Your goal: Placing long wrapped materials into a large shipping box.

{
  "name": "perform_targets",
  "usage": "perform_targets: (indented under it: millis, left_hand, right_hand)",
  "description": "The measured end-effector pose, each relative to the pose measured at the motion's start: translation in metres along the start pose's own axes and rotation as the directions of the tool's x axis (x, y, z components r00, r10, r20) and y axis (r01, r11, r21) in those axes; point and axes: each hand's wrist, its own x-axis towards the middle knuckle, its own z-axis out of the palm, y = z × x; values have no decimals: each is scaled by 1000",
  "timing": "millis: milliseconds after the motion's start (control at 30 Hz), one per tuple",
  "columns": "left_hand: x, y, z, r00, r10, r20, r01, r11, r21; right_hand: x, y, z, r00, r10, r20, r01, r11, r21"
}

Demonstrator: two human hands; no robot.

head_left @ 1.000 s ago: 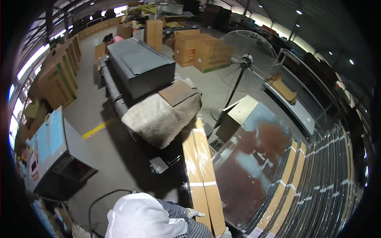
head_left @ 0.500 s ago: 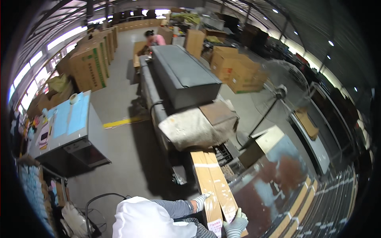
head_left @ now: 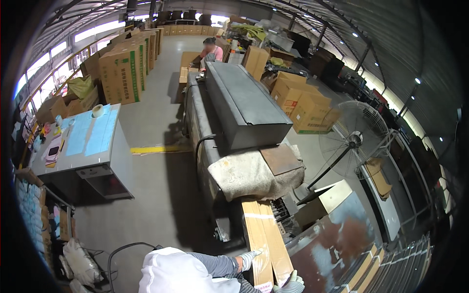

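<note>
Two long brown cartons [head_left: 267,239] lie side by side, their far ends under the cloth-draped end of a grey machine [head_left: 249,100]. A pale band crosses them near the machine, and a label shows at the near end. My left hand [head_left: 250,259], in a striped knit glove, rests on the left carton with fingers stretched over its top. At the near right edge, my right hand [head_left: 291,284], gloved alike, grips the right carton, thumb on top. The lower frame edge cuts off part of that hand.
A steel table [head_left: 90,141] with blue sheets and a tape roll stands left. A floor fan [head_left: 354,140] and a rust-stained metal surface [head_left: 337,239] are right. Strapped long panels [head_left: 391,263] lie lower right. Tall cartons [head_left: 119,75] line the left aisle. A person [head_left: 213,50] works beyond the machine.
The view has shifted, so the surroundings sit lower and mostly farther right. Both hands stay on the cartons. The person at the far end has changed posture slightly.
</note>
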Motion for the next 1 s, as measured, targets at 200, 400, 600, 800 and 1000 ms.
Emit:
perform_targets:
  millis: [200, 400, 600, 800, 1000]
  left_hand:
    - [14, 5, -9, 997, -43, -69, 50, 993, 104]
    - [14, 38, 46, 870, 241, 430, -405, 846, 346]
    - [142, 94, 15, 976, 210, 61, -219, 929, 300]
    - [179, -25, 5, 766, -42, 642, -643, -22, 766]
    - [116, -194, 116, 837, -546, 40, 428, 698, 574]
  right_hand:
    - [5, -7, 2, 991, 120, 65, -119, 993, -15]
    - [49, 29, -4, 969, 31, -247, 2, 991, 134]
    - [39, 64, -106, 809, 253, -531, -151, 962, 228]
    - [-180, 162, -242, 478, 462, -747, -652, 757, 51]
    - [-369, 205, -345, 194, 344, -919, -937, 342, -69]
